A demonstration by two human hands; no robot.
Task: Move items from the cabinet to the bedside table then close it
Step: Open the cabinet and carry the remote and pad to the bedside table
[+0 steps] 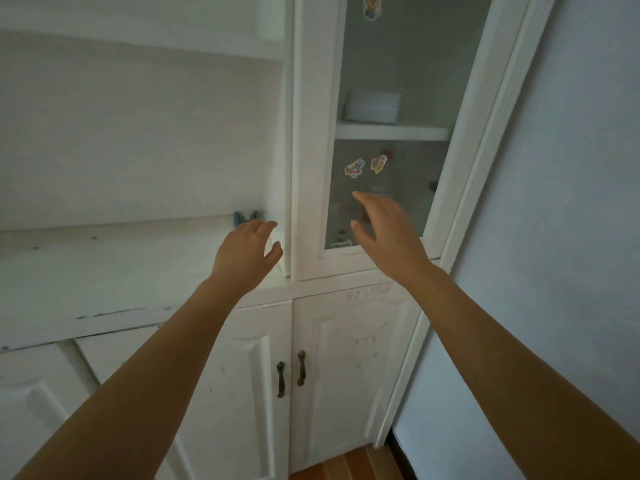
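Bare forearms (pixel 145 386) lowest; white cabinet (pixel 311 168), wood floor (pixel 349 464).

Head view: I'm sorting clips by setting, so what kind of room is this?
Probably a bedroom or other home room: a white built-in cabinet with a sticker-dotted glass door, panelled lower doors, and wood flooring.

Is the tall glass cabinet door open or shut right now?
Shut, it seems: the glass door looks flush in its white frame. The left hand reaches for its left edge, gripping nothing.
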